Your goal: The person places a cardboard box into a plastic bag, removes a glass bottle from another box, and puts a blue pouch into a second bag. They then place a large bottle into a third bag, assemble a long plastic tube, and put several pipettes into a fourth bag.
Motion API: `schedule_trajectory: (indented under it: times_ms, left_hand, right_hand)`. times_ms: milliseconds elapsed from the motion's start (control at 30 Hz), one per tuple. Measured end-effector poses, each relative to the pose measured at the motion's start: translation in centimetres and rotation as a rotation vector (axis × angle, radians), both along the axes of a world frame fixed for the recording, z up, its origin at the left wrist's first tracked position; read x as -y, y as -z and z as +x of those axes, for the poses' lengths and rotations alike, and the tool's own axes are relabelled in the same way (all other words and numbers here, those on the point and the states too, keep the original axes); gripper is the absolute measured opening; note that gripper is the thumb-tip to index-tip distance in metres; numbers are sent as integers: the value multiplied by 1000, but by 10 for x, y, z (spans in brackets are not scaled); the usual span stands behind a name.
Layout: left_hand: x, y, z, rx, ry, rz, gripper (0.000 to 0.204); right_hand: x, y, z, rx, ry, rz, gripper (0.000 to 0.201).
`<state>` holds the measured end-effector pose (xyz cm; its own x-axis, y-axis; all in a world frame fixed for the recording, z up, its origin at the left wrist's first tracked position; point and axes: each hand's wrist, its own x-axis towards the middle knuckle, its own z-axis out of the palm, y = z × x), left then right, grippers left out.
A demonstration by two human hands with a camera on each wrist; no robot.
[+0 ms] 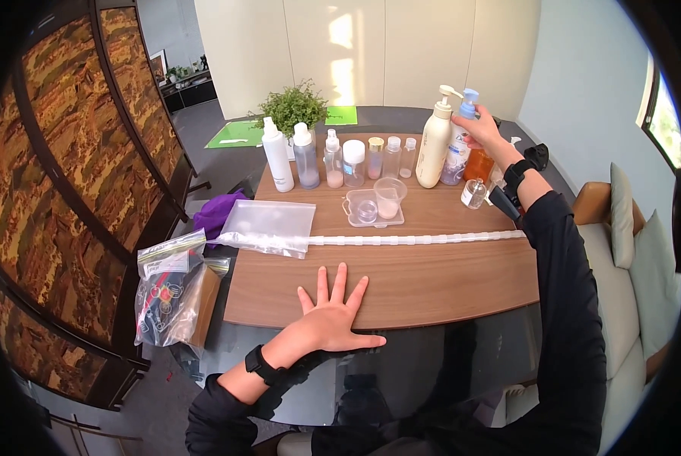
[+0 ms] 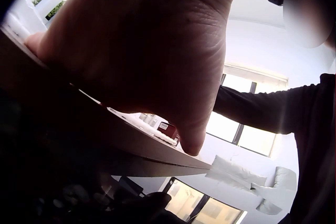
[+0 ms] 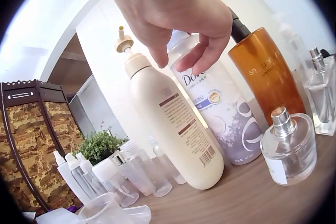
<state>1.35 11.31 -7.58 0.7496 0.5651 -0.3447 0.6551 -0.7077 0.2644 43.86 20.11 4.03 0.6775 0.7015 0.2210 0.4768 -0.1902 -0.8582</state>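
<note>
R hand [image 3: 176, 11]: I grip Dove btl [image 3: 223, 100] nr top | btl upright, below it | L hand [image 1: 329, 319] splayed on desk [image 1: 447, 281], farther

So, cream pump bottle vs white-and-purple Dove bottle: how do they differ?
Cream pump bottle: plain body, brown text; white-and-purple Dove bottle: flower graphics.
The cream bottle's pump is cream; the Dove bottle's pump is light blue.
The right hand grips the Dove bottle's top; the cream bottle is unheld.
Both stand on the brown board.
</note>
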Motion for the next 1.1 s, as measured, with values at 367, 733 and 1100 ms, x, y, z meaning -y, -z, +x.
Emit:
schedule_trajectory:
  times_ms: [367, 733, 1100]
  left_hand:
    - [0, -3, 1, -38, -7, -26, 127]
    - [0, 1, 1, -24, -13, 4, 128]
    - [20, -82, 28, 630, 111, -349, 52]
  right_hand:
    - [50, -15, -10, 174, 30, 170, 80]
    - [179, -84, -59, 140, -118, 312, 79]
    - [250, -2, -147, 329, -539, 352, 65]
